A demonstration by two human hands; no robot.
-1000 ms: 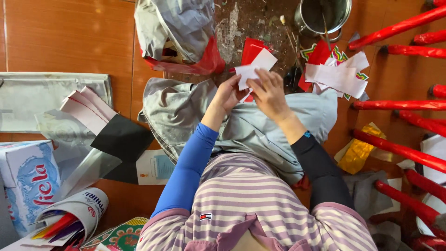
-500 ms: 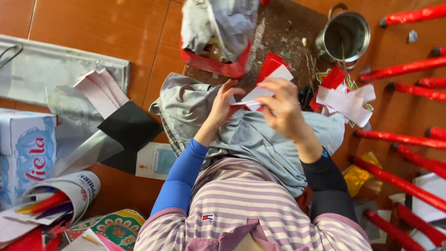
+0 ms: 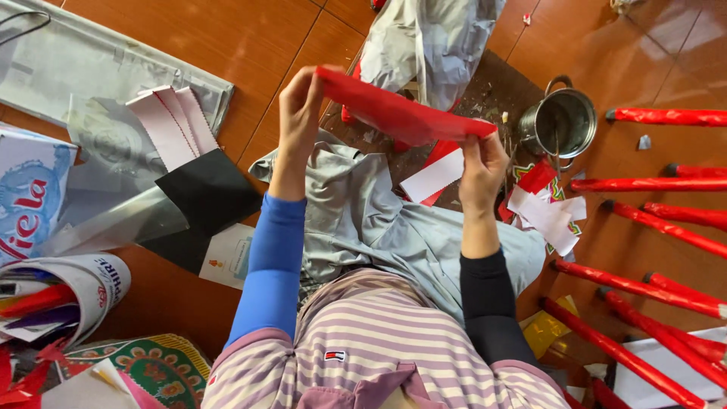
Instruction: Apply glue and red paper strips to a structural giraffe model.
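Red paper sheet held up between both my hands.

My left hand point(image 3: 299, 106) pinches one end of the red paper point(image 3: 401, 115) and my right hand point(image 3: 481, 170) pinches the other, each grip closed on it, above my lap. Below lie a grey cloth point(image 3: 379, 227) and a red-and-white paper point(image 3: 438, 176); a metal pot point(image 3: 559, 125) stands on the floor point(image 3: 227, 45) nearby.

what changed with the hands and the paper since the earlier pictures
Earlier both hands were close together, working a small folded red and white paper over the lap. Now they are raised and spread apart: the left hand pinches one end and the right hand the other end of a long red paper sheet, stretched between them. The metal pot and the red wrapped sticks lie as before.
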